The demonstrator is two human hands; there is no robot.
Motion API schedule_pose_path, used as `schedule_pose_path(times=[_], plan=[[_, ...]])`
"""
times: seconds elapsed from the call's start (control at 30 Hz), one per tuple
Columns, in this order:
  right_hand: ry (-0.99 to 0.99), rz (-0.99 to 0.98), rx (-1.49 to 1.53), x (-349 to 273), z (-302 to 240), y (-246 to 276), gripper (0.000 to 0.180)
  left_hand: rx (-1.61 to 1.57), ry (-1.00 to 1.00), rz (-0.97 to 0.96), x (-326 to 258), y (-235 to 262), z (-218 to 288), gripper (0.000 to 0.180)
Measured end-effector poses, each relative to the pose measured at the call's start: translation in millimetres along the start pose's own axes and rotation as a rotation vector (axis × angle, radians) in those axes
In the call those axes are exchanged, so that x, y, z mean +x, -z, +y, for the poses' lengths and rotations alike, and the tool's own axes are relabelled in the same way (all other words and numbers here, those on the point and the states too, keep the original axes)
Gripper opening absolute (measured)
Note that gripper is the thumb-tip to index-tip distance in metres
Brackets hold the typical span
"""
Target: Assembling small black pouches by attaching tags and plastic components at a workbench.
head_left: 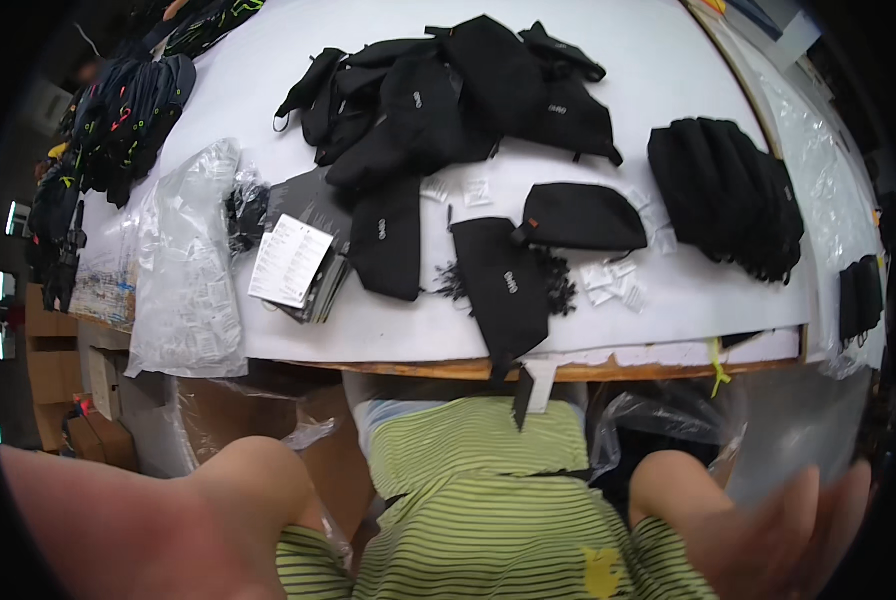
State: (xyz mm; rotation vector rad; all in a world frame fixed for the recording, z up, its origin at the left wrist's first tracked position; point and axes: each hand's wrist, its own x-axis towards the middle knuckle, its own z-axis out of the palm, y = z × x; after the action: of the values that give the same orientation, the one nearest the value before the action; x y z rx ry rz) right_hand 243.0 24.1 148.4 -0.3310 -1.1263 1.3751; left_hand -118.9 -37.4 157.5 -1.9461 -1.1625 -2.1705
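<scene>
My left hand (118,525) is raised close to the camera at the lower left, blurred and cut off, so its fingers do not show. At the lower right, my right hand (783,530) is also up close. Its blurred fingers look stretched out, with nothing seen in them. Neither hand touches anything on the table. In front of me a black fabric pouch (508,290) lies over a heap of small black cords (563,290), its lower end reaching the table edge. Another black pouch (585,218) rests just behind it, and a third pouch (386,240) to its left.
A large pile of black pouches (418,100) covers the back of the white table (398,335). A stack of black pouches (723,195) stands right. Printed cards (290,260), small white sachets (613,283) and a clear plastic bag (190,270) lie nearer. Dark backpacks (133,120) sit far left.
</scene>
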Motion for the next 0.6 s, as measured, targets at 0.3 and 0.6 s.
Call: schedule_pose_path(times=[0.3,0.6], plan=[[-0.547,-0.099,-1.1,30,145,61,0.055,-0.009,0.109,-0.022,-8,22,-2,0.03],[-0.533,0.019,-1.151,9,196,69,0.04,-0.028,0.17,-0.033,-4,-79,-28,0.03]])
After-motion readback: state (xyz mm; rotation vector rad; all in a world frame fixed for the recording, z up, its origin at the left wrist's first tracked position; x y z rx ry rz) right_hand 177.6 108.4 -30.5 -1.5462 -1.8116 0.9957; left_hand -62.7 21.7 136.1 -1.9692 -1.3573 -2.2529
